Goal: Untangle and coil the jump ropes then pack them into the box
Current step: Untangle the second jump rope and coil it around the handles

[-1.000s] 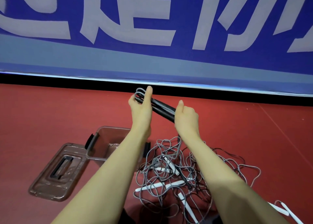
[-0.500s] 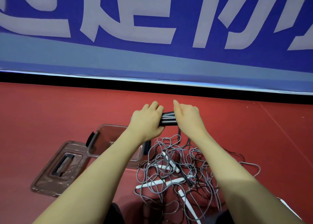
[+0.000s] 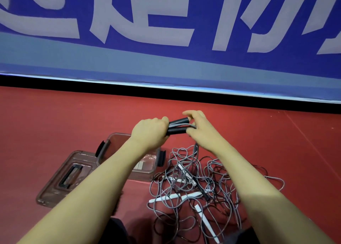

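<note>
Left hand (image 3: 149, 131) is closed round one end of a bundle (image 3: 178, 127): two black handles laid side by side with grey cord folded between them. Right hand (image 3: 198, 127) pinches the other end, thumb and fingers curled at the handle tips and the cord there. The bundle is held in the air between the hands, well above the floor.

Governing relation: the bundle's long axis runs left to right, almost level, spanning from one grip to the other. A length of grey cord drops from beneath the right hand to the tangle (image 3: 199, 186) on the floor, so this rope appears not yet fully gathered.

The box (image 3: 147, 175) sits open on the floor, down and to the left of the bundle, directly under the left forearm. Its lid (image 3: 60, 181) lies flat just beside it, further left. The tangle, with several white handles in it, lies just to the right of the box, below the right forearm.

Judgement: the left hand is the nearer to the box. Packing calls for the hanging cord to be wound in first, then a downward move on the left side. Risk: the trailing cord may drag the tangle along.
</note>
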`<state>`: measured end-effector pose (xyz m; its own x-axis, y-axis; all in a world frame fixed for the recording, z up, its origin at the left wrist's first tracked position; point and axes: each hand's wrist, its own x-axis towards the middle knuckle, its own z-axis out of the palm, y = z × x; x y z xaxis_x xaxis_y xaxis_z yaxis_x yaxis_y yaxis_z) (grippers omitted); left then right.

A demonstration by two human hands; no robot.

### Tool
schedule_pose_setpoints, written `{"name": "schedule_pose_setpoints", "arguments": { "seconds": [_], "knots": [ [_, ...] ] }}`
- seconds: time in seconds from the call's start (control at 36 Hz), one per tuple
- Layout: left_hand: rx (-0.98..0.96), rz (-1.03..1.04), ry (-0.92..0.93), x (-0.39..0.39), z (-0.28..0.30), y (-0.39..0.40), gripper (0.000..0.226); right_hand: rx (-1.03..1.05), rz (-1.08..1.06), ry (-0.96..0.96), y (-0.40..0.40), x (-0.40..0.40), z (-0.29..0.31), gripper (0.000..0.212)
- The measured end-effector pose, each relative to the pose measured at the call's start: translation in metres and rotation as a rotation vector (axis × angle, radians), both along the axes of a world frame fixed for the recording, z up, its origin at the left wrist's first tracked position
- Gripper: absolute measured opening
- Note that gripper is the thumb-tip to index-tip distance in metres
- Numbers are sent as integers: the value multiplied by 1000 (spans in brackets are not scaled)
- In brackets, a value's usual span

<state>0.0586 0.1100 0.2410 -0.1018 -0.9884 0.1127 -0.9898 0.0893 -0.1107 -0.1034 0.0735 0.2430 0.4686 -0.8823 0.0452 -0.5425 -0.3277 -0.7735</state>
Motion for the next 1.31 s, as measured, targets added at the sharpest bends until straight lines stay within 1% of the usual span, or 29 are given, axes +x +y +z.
{"name": "schedule_pose_setpoints", "arguments": {
  "seconds": [0.08, 0.17, 0.25, 0.33, 0.39, 0.47, 0.53, 0.61, 0.72, 0.83, 0.97, 1.03, 1.06, 1.11, 1.14, 1.17, 1.19, 1.25, 1.31],
  "knots": [
    [18, 9, -18, 4, -1, 1, 23, -98, 50, 131, -2, -2, -1, 55],
    [19, -2, -56, 5, -2, 2, 22, -242, 59, 185, -1, -4, -1, 55],
    [31, -30, -71, 5, -1, 3, 22, -355, -5, 148, -4, -5, -2, 53],
    [18, -86, -38, 4, 3, 4, 23, -421, -78, 79, -11, -7, -5, 43],
    [-37, -103, 1, 5, 6, 6, 24, -387, -112, 33, -14, -10, -4, 31],
    [-112, -90, 84, 4, 11, 8, 25, -310, -88, 54, -14, -12, -4, 22],
    [-147, -47, 151, 3, 12, 8, 25, -242, -82, 45, -10, -10, -4, 22],
    [-206, 50, 264, 1, 13, 5, 23, -147, -95, -67, -4, -3, -1, 29],
    [-238, 142, 386, 1, 14, 0, 19, -114, -99, -97, -3, 4, 4, 23],
    [-211, 201, 408, 6, 9, -3, 19, -137, -61, -49, -1, 5, 9, 17],
    [-156, 241, 391, 12, 4, -5, 22, -100, 38, -36, 6, 4, 15, 15],
    [-132, 240, 367, 13, 2, -5, 22, -173, 35, 20, 7, 2, 16, 17],
    [-117, 236, 352, 13, 2, -5, 23, -278, 21, 84, 7, 1, 17, 19],
    [-90, 222, 317, 11, 1, -4, 25, -672, -21, 240, 7, 0, 17, 25],
    [-84, 210, 299, 11, 1, -4, 25, -871, -38, 274, 8, -1, 16, 27],
    [-81, 197, 281, 12, 1, -4, 24, -1006, -46, 271, 9, -2, 16, 27],
    [-80, 184, 261, 13, 1, -4, 24, -1084, -56, 247, 9, -2, 15, 27],
    [-74, 149, 199, 16, 1, -3, 22, -1126, -87, 191, 8, -2, 13, 28],
    [-31, 105, 121, 17, 0, -1, 21, -1004, -138, 102, 10, 0, 15, 23]
  ]
}}
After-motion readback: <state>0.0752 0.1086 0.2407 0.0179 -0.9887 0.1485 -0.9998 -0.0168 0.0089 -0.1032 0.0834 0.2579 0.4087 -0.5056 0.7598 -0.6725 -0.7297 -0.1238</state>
